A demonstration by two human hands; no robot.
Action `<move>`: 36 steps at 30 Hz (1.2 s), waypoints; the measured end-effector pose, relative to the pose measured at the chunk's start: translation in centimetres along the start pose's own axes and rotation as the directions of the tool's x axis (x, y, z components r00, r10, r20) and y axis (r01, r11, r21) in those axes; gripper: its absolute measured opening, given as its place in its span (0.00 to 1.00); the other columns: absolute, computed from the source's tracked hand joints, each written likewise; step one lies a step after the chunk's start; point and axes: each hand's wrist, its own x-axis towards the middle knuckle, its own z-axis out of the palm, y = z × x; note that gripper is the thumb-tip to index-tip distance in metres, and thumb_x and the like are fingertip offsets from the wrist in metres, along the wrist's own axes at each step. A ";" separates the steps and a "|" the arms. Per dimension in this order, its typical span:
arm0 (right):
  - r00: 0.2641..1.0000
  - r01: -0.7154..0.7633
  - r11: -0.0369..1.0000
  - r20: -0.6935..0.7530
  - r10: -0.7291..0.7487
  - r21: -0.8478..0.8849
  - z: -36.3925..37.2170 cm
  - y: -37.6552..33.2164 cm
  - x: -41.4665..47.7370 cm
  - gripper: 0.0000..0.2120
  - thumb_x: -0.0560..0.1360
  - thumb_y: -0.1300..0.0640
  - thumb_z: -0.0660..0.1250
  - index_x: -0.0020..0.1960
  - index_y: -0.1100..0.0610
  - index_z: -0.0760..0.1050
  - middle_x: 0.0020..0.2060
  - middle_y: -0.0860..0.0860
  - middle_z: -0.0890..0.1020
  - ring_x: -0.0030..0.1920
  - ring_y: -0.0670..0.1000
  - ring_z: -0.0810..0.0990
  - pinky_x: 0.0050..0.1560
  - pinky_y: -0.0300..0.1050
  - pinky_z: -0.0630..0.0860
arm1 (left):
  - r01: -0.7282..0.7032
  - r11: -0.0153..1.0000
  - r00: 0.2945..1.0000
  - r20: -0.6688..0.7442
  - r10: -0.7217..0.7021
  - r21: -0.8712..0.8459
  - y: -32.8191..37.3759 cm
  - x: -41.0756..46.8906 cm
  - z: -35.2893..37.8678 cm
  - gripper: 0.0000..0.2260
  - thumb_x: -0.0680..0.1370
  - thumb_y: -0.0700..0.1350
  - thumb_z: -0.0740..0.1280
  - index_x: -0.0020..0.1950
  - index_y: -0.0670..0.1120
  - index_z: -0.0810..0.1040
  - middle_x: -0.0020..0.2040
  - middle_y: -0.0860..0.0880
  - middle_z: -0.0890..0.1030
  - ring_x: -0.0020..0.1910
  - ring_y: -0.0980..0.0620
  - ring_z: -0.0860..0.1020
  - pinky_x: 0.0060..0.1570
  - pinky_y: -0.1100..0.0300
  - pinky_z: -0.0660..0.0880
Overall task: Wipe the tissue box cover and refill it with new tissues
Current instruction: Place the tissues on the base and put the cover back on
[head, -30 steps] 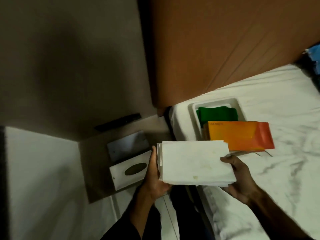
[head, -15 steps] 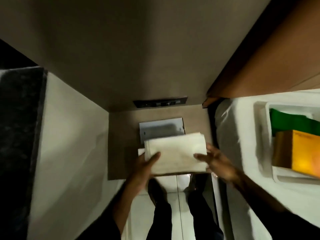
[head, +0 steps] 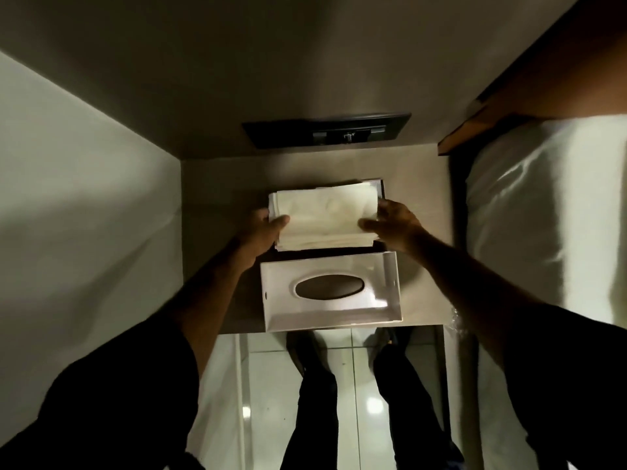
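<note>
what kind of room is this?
Likely a bedroom, maybe a hotel room: a white-sheeted bed with a wooden headboard sits beside a small bedside table, with a dark switch panel on the wall above it.

I count one stack of tissues [head: 325,215], pinched between my two hands, the left hand [head: 261,232] and the right hand [head: 395,225]. One white tissue box cover [head: 330,290] with one oval slot. One bedside table [head: 210,239], one wall switch panel [head: 325,134], one bed [head: 543,212].
</note>
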 end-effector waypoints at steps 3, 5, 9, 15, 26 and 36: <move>0.999 0.003 0.994 -0.047 -0.008 -0.113 0.0 0.6 0.6 0.21 0.72 0.49 0.76 0.63 0.51 0.78 0.54 0.49 0.83 0.52 0.51 0.83 0.47 0.47 0.84 | 0.010 1.000 1.000 -0.027 -0.009 0.015 -1.4 0.7 0.7 0.14 0.78 0.47 0.68 0.57 0.39 0.78 0.50 0.39 0.82 0.50 0.40 0.80 0.54 0.43 0.78; 0.997 0.013 0.986 -0.076 -0.025 -0.164 0.1 0.7 0.8 0.19 0.71 0.47 0.76 0.60 0.52 0.78 0.51 0.48 0.83 0.52 0.51 0.82 0.52 0.49 0.82 | 0.014 1.000 0.999 -0.051 -0.014 -0.002 -1.7 1.1 1.1 0.13 0.78 0.47 0.67 0.57 0.39 0.78 0.48 0.41 0.81 0.46 0.45 0.79 0.51 0.47 0.79; 0.990 -0.002 0.985 -0.142 -0.023 -0.172 0.3 0.5 1.5 0.19 0.70 0.46 0.77 0.58 0.52 0.80 0.49 0.47 0.83 0.52 0.50 0.83 0.54 0.47 0.81 | 0.016 1.000 0.996 -0.088 -0.017 -0.008 -1.8 2.0 1.5 0.14 0.79 0.48 0.66 0.59 0.39 0.77 0.47 0.43 0.80 0.44 0.49 0.78 0.45 0.53 0.77; 0.974 -0.001 0.969 -0.219 -0.055 -0.249 0.3 0.3 2.2 0.22 0.70 0.41 0.75 0.57 0.53 0.81 0.51 0.50 0.86 0.50 0.49 0.83 0.53 0.47 0.80 | -0.050 0.999 0.986 -0.157 0.048 -0.006 -2.0 2.3 1.7 0.16 0.79 0.49 0.66 0.58 0.38 0.77 0.44 0.45 0.79 0.42 0.48 0.78 0.42 0.52 0.77; 0.946 0.105 0.920 -0.247 -0.209 -0.378 0.5 0.8 1.0 0.19 0.74 0.40 0.71 0.60 0.50 0.79 0.50 0.51 0.87 0.50 0.54 0.84 0.54 0.52 0.81 | -0.093 0.996 0.958 -0.272 0.094 0.017 -2.3 2.4 2.0 0.22 0.76 0.54 0.68 0.65 0.42 0.76 0.55 0.41 0.82 0.50 0.45 0.81 0.48 0.44 0.81; 0.906 0.099 0.896 -0.333 -0.261 -0.432 -0.3 1.7 0.6 0.23 0.69 0.32 0.70 0.56 0.47 0.79 0.46 0.46 0.87 0.46 0.49 0.85 0.49 0.49 0.83 | -0.159 0.966 0.942 -0.262 0.210 0.201 -3.0 1.7 1.1 0.17 0.73 0.54 0.72 0.54 0.43 0.81 0.45 0.45 0.85 0.42 0.47 0.83 0.43 0.48 0.81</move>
